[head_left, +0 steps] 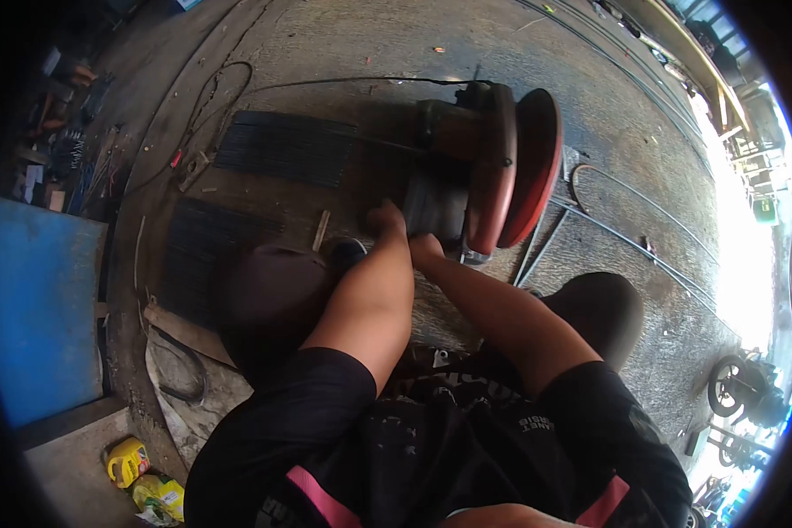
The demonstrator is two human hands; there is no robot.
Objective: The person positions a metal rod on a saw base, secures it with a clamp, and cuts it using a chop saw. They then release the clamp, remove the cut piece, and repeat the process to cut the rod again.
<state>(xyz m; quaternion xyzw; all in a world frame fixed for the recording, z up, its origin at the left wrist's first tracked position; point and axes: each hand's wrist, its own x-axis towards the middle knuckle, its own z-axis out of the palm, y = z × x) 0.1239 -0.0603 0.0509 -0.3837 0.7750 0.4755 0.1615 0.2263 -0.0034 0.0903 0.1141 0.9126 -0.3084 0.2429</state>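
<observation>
A chop saw [491, 167] with a worn red guard and dark motor housing stands on the floor in front of my knees. My left hand [385, 216] is beside the left side of its base, low down, with fingers curled. Close by, my right hand [426, 250] is at the near edge of the base, also closed. Shadow and blur hide what either hand holds. Left of the saw lies a bundle of thin dark rods [283, 146]. A second dark bundle [211, 238] lies nearer, partly behind my left knee.
A black cable [352, 82] runs left from the saw across the concrete floor. Long metal bars [647, 246] lie to the right. A blue panel [40, 308] stands at the left, with a yellow container [128, 462] below it. Parked motorcycles [748, 387] are at the right.
</observation>
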